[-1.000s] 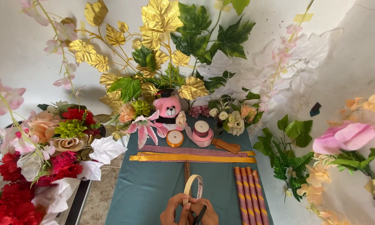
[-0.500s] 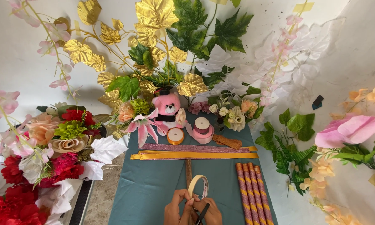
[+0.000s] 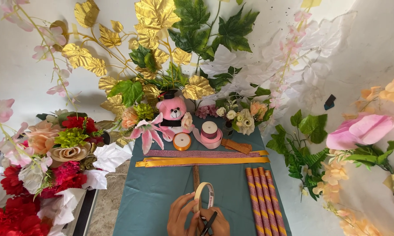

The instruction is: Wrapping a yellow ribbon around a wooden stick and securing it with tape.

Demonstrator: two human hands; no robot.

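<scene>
At the bottom middle, my left hand [image 3: 181,215] and my right hand [image 3: 217,223] meet over a teal cloth [image 3: 153,192]. Between them stands a cream roll of tape [image 3: 204,195], upright on its edge, with my left fingers on its lower rim. My right hand grips black scissors [image 3: 208,224], blades pointing down toward the frame's edge. A brown stick [image 3: 196,175] lies on the cloth just beyond the roll.
Several glittery striped rods [image 3: 260,196] lie to the right. Gold [image 3: 201,161] and pink ribbon strips [image 3: 192,153] cross the cloth. Behind sit an orange spool [image 3: 182,141], a pink spool [image 3: 209,131] and a pink teddy bear [image 3: 173,110]. Artificial flowers and leaves surround the table.
The view has shifted slightly, with the scene sitting a little to the right. My hands stay together at the tape roll, and the scissors show more clearly.
</scene>
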